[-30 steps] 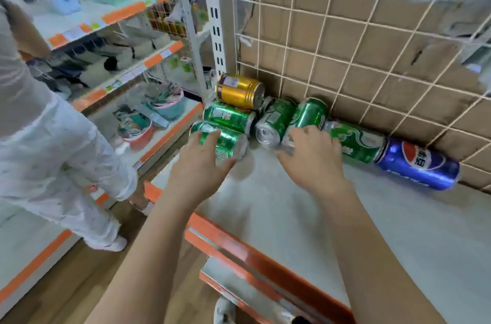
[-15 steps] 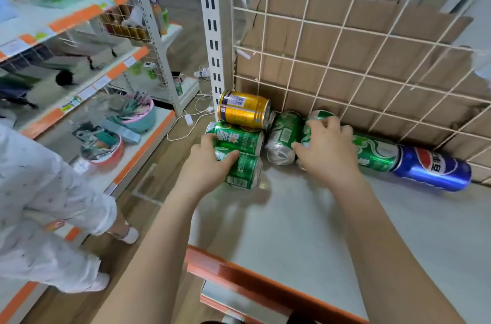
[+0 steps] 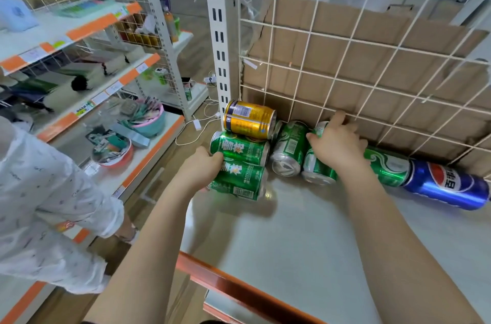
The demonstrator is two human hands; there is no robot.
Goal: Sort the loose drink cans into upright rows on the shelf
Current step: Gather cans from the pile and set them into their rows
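The gold can (image 3: 249,119) is balanced on a green can (image 3: 239,148) just above the left hand (image 3: 198,171), and a roll off the stack is likely if the lower green can (image 3: 240,183), gripped at its end by curled left fingers (image 3: 212,159), is pulled out. The right hand (image 3: 336,147) is laid over another green can (image 3: 317,168), fingers spread around it; a neighbouring can (image 3: 289,148) could be knocked. All cans lie on their sides at the back of the shelf (image 3: 305,244), beyond both hands. A long green can (image 3: 385,168) and a blue can (image 3: 449,185) lie right of the right fingers. None is upright yet.
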